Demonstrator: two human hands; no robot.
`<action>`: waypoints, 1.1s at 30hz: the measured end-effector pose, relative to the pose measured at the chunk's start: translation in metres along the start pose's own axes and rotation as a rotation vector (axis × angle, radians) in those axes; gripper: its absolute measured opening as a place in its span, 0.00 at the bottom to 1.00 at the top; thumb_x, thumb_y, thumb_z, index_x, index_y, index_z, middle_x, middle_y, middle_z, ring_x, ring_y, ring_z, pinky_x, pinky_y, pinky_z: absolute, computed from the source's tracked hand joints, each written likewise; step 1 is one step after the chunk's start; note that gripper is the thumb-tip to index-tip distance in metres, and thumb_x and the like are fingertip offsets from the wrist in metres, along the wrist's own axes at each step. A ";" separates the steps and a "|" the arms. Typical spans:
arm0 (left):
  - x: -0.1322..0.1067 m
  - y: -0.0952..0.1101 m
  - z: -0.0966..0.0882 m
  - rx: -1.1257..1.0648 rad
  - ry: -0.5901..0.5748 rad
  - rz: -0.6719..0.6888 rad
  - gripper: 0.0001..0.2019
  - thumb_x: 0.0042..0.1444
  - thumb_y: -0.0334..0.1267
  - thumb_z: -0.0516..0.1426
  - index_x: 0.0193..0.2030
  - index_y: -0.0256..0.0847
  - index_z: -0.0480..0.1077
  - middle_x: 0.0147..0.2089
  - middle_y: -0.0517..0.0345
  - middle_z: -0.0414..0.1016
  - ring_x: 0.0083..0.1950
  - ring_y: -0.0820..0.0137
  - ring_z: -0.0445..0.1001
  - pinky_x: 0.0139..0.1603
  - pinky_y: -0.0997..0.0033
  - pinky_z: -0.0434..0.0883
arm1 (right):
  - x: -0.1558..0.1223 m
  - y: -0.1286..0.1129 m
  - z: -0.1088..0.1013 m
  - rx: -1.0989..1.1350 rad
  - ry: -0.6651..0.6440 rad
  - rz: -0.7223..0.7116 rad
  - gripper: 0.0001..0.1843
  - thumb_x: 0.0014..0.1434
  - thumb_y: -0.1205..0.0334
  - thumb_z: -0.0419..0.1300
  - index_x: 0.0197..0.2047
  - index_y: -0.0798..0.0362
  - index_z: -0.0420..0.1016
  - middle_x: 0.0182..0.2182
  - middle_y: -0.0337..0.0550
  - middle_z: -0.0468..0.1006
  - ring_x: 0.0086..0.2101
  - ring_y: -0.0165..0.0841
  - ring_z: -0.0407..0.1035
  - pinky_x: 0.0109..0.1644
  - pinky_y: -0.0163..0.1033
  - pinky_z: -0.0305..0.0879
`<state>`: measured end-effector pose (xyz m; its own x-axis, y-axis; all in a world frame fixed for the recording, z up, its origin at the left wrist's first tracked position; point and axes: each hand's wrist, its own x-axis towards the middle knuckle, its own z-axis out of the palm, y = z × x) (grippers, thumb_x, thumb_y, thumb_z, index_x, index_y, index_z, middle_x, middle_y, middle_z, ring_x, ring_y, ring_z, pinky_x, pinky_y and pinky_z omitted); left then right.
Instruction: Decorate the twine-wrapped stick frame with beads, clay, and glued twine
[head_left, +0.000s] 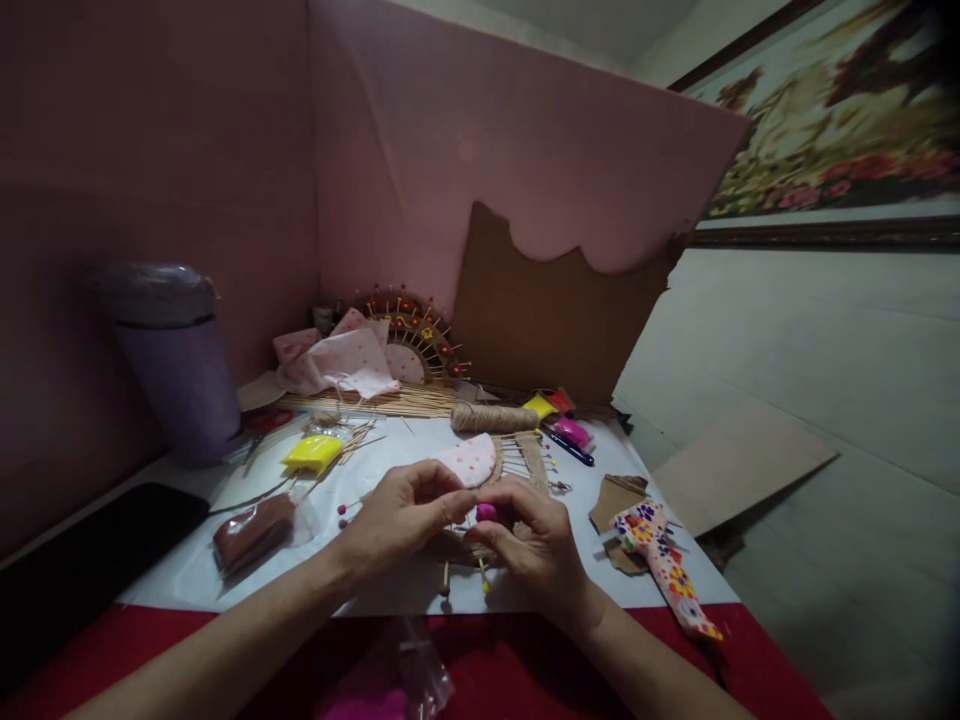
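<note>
My right hand (536,535) is closed in a pinch around a small lump of magenta modelling clay (487,512). Fingertips of my left hand (416,508) press together and meet the right fingers; what they grip, if anything, is hidden. Beneath and behind both hands lies a fan-shaped craft piece with a dotted pink fabric half-circle (471,460), a twine-wrapped band (536,462) and short sticks tipped with coloured balls. Two such sticks, one with a yellow ball (486,587), point toward me below the hands.
Brown clay (255,535) and yellow clay (313,453) lie left, near a purple tumbler (176,370). A twine roll (493,418), pen (570,446) and flower-patterned glue gun (664,560) lie behind and right. A finished-looking fan (420,330) and cardboard (555,310) stand at the back.
</note>
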<state>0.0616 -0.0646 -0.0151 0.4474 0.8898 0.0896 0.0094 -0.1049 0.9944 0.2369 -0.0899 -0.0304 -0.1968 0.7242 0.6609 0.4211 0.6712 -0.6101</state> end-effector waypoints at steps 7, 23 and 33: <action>-0.006 0.010 0.009 -0.161 -0.034 -0.128 0.15 0.43 0.45 0.65 0.30 0.34 0.70 0.23 0.61 0.72 0.19 0.81 0.61 0.19 0.80 0.56 | -0.006 -0.008 0.002 -0.038 -0.051 -0.055 0.17 0.49 0.68 0.66 0.43 0.53 0.70 0.31 0.40 0.71 0.27 0.29 0.64 0.30 0.34 0.63; 0.000 0.005 -0.003 -0.393 0.052 -0.103 0.20 0.44 0.39 0.65 0.44 0.34 0.70 0.29 0.59 0.75 0.19 0.81 0.65 0.17 0.81 0.58 | -0.002 -0.011 0.000 -0.009 0.066 -0.151 0.12 0.58 0.75 0.56 0.44 0.52 0.71 0.36 0.45 0.71 0.38 0.33 0.66 0.37 0.37 0.66; -0.009 0.017 0.001 -0.151 0.075 -0.124 0.22 0.45 0.44 0.65 0.47 0.37 0.72 0.30 0.59 0.76 0.14 0.86 0.52 0.12 0.82 0.49 | -0.005 -0.012 0.001 0.035 0.033 -0.166 0.14 0.56 0.77 0.55 0.43 0.52 0.69 0.37 0.44 0.71 0.38 0.32 0.67 0.37 0.37 0.66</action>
<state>0.0592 -0.0747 0.0010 0.3834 0.9229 -0.0355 -0.0765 0.0700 0.9946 0.2317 -0.1014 -0.0272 -0.2314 0.5978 0.7675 0.3539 0.7866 -0.5060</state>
